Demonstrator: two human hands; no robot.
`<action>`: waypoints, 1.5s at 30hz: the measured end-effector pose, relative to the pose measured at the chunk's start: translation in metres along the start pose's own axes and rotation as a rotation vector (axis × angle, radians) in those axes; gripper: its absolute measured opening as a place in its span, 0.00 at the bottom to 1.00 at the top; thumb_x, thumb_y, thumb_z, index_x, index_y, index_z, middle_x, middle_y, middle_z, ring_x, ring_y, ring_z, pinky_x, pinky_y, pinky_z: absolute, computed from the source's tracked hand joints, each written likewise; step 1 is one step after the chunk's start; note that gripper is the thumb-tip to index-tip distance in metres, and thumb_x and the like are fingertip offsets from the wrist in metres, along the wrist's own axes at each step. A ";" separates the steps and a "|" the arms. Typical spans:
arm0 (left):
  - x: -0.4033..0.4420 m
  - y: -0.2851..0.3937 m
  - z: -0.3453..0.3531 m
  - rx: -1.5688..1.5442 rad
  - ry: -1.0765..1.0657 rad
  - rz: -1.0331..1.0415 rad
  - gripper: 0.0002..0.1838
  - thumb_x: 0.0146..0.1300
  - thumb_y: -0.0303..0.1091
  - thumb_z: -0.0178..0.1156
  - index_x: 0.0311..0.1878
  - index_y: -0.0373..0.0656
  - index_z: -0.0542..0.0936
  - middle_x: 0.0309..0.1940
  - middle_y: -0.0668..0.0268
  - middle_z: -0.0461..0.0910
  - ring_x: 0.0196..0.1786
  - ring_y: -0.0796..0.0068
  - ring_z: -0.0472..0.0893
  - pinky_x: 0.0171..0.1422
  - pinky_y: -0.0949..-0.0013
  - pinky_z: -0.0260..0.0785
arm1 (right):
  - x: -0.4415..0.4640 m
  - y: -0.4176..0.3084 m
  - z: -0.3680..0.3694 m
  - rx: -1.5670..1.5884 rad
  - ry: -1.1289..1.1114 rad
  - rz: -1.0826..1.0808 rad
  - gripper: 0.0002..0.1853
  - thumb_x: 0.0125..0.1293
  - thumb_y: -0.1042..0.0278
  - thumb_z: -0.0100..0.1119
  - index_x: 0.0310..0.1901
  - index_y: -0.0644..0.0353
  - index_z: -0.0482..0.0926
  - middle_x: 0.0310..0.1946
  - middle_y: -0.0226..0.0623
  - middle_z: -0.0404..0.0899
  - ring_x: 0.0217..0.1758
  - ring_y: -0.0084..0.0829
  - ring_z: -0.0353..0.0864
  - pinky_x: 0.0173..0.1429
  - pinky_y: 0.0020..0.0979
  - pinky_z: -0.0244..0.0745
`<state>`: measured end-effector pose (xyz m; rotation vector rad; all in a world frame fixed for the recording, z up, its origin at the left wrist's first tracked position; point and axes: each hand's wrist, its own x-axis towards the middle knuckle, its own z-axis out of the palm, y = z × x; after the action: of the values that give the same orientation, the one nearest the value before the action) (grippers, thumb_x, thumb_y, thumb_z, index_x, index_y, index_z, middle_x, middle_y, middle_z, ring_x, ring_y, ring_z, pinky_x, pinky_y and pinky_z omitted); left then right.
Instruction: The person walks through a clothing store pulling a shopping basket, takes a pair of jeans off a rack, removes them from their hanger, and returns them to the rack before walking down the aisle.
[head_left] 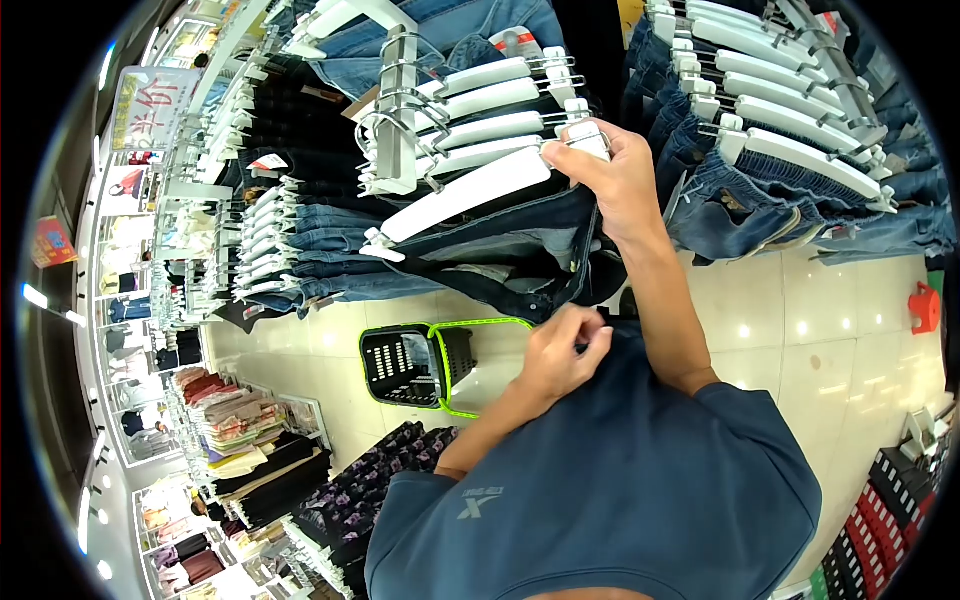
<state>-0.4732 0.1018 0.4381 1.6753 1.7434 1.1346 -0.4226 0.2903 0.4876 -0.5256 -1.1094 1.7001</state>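
Head view has the left hand (pixel 562 352) nearest the body, fingers curled beside the lower waistband edge of the dark jeans (pixel 482 285); whether it touches the denim cannot be told. Apart from it and farther forward, the right hand (pixel 618 180) clamps the clip end of the white hanger (pixel 470 200). The jeans hang below that hand, waistband gaping. Pressure on the clip could spring it, letting one side of the waistband sag, since no support from the left hand is evident. Just beyond, the neighbouring hangers (pixel 495 128) crowd the metal rail (pixel 396 130); a sideways tug could snag their hooks or drag one loose. Left of the left hand, lower down, a green-rimmed basket (pixel 385 365) stands on the glossy floor (pixel 800 345).
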 end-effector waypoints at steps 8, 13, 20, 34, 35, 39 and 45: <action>0.018 -0.025 0.006 0.074 0.223 -0.400 0.18 0.59 0.32 0.62 0.47 0.31 0.70 0.41 0.50 0.78 0.40 0.57 0.80 0.45 0.62 0.73 | -0.007 -0.008 0.005 -0.008 -0.013 -0.001 0.12 0.53 0.69 0.69 0.35 0.65 0.79 0.26 0.30 0.79 0.27 0.13 0.74 0.30 0.15 0.64; 0.030 -0.033 0.010 0.042 0.208 -0.345 0.25 0.57 0.32 0.63 0.53 0.31 0.65 0.48 0.50 0.71 0.51 0.56 0.75 0.56 0.61 0.67 | -0.007 -0.009 0.006 -0.033 -0.020 -0.014 0.12 0.53 0.69 0.70 0.35 0.65 0.78 0.26 0.30 0.79 0.26 0.13 0.73 0.30 0.16 0.64; 0.031 -0.047 0.024 0.104 0.264 -0.289 0.31 0.55 0.30 0.65 0.56 0.31 0.58 0.53 0.50 0.64 0.57 0.57 0.68 0.63 0.60 0.63 | -0.008 -0.014 0.007 -0.023 -0.020 -0.011 0.14 0.52 0.66 0.71 0.31 0.68 0.79 0.25 0.29 0.79 0.28 0.14 0.72 0.32 0.18 0.68; 0.019 -0.074 0.026 -0.460 0.184 -0.381 0.08 0.69 0.31 0.50 0.41 0.35 0.69 0.34 0.61 0.78 0.34 0.78 0.78 0.42 0.74 0.73 | -0.004 -0.008 -0.001 -0.083 -0.016 -0.024 0.14 0.52 0.66 0.71 0.30 0.68 0.79 0.23 0.26 0.77 0.26 0.11 0.69 0.28 0.17 0.63; 0.016 -0.074 0.023 -0.520 0.189 -0.375 0.07 0.69 0.31 0.50 0.41 0.35 0.69 0.34 0.62 0.78 0.35 0.79 0.78 0.42 0.74 0.73 | -0.004 -0.009 -0.001 -0.085 -0.018 -0.026 0.14 0.52 0.66 0.71 0.31 0.68 0.79 0.24 0.26 0.77 0.26 0.11 0.69 0.28 0.17 0.64; 0.009 -0.068 0.008 -0.610 0.170 -0.342 0.04 0.68 0.27 0.49 0.35 0.39 0.70 0.30 0.69 0.76 0.32 0.86 0.73 0.38 0.80 0.66 | -0.005 -0.014 0.001 -0.051 -0.022 -0.027 0.13 0.53 0.67 0.71 0.33 0.68 0.80 0.25 0.28 0.79 0.27 0.12 0.72 0.30 0.17 0.66; 0.012 -0.058 0.010 -0.812 0.218 -0.378 0.08 0.65 0.28 0.51 0.29 0.39 0.71 0.24 0.76 0.70 0.29 0.90 0.65 0.34 0.80 0.59 | -0.004 -0.016 0.000 -0.047 -0.036 -0.014 0.13 0.53 0.68 0.70 0.34 0.68 0.80 0.27 0.29 0.80 0.29 0.13 0.73 0.32 0.17 0.67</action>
<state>-0.5010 0.1205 0.3879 0.7291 1.3377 1.5785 -0.4133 0.2883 0.5009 -0.5173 -1.1788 1.6810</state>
